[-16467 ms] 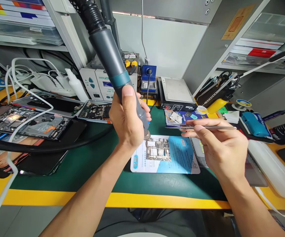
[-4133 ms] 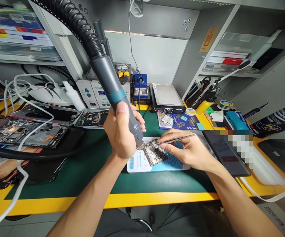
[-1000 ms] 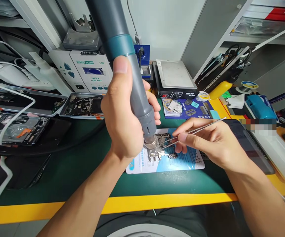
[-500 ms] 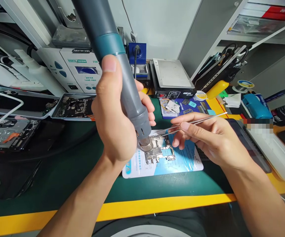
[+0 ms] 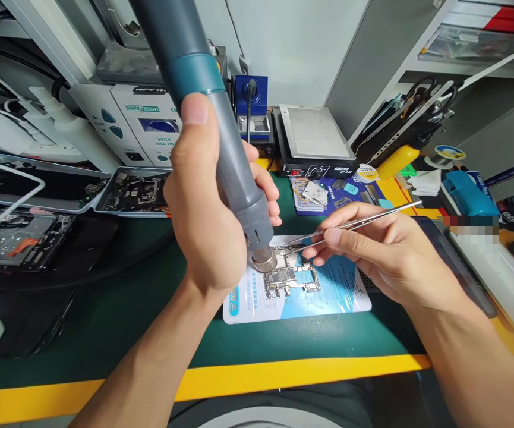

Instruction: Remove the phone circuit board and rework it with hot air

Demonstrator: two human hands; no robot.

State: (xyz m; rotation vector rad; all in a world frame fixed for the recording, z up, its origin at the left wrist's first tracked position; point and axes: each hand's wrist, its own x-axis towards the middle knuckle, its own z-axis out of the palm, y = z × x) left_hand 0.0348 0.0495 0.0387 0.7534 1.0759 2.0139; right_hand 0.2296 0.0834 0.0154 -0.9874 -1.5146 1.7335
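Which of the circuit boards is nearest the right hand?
The board on the white-and-blue sheet, by the tweezers; the other boards lie farther left, off that sheet.

The left hand [image 5: 207, 220] and the right hand [image 5: 388, 252] are both bare, the thumbs broad-tipped with short, smooth nails, the fingers slender. The left forearm [image 5: 150, 351] and the right forearm [image 5: 470, 345] are uncovered too, narrow at the wrist and fuller further up, as far as each can be seen. Below, dark grey cloth [image 5: 314, 397] covers the lap, matt and plain, with soft creases that sink into shadow. At the very bottom, a pale garment [image 5: 270, 419] shows as a smooth, rounded edge; too little of it is in view to tell its cut.
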